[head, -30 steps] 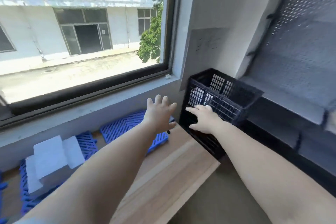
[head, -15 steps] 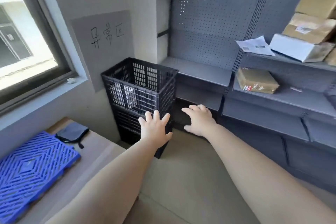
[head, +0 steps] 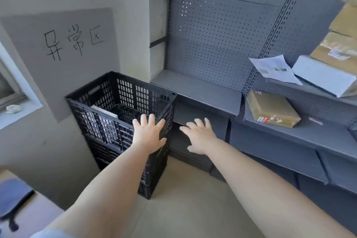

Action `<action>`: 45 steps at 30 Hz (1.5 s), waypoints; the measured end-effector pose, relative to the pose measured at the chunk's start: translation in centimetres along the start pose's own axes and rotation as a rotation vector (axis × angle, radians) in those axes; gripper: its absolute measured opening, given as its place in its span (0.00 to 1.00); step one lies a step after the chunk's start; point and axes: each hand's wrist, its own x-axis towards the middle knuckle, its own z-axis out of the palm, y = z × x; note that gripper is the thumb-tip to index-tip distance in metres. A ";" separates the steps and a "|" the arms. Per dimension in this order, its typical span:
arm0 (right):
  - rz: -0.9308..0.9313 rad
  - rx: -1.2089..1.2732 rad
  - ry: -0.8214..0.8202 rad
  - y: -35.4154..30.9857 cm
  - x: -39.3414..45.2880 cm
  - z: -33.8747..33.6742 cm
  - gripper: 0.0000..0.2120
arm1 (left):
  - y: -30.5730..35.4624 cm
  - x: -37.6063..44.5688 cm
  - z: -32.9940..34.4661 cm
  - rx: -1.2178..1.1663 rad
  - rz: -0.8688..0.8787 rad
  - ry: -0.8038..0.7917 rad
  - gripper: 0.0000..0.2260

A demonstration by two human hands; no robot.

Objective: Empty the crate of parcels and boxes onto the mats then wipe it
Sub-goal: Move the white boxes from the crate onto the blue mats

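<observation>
A black slatted crate [head: 123, 91] stands on top of another black crate in the corner by the wall. A pale flat parcel [head: 104, 110] leans inside it at the left. My left hand [head: 148, 133] is spread open in front of the crate's near right corner, holding nothing. My right hand [head: 201, 137] is open too, fingers apart, just right of the crate and in front of the low grey shelf. A dark blue cloth [head: 11, 197] lies on the wooden table at the bottom left.
Grey metal shelving [head: 202, 91] with a perforated back runs along the right. On it lie a brown parcel [head: 272, 111], a white box [head: 324, 75], a paper sheet [head: 274, 68] and more cardboard boxes [head: 340, 48]. A grey sign [head: 63, 52] hangs on the wall.
The view has swung right from the window and blue mats to the crate and shelves, and come closer. Both open hands have stayed stretched out toward the crate.
</observation>
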 end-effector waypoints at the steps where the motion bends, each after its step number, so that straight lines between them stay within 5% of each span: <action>1: -0.004 -0.021 -0.035 0.5 2.4 -0.7 0.34 | -0.8 2.1 0.3 -0.015 -0.014 -0.016 0.32; 11: -0.138 0.057 0.034 2.9 22.4 -4.4 0.33 | -6.9 15.1 5.0 -0.113 -0.293 -0.092 0.33; 20: -0.479 0.012 -0.001 3.4 39.0 -4.3 0.32 | -10.4 23.5 8.5 -0.157 -0.676 -0.158 0.33; 26: -0.759 -0.025 -0.146 0.6 42.9 -2.7 0.32 | -8.8 23.6 11.2 -0.166 -0.838 -0.373 0.34; 33: -1.048 -0.204 -0.103 -5.5 47.4 -0.2 0.24 | -8.4 23.1 13.0 -0.208 -0.991 -0.418 0.35; 37: -0.944 0.059 -0.249 -9.5 48.7 0.9 0.23 | -10.0 24.3 13.9 -0.574 -1.223 -0.077 0.29; 45: -0.275 0.955 -0.663 -13.2 51.8 3.3 0.17 | -14.4 24.5 16.8 -1.309 -1.778 0.290 0.32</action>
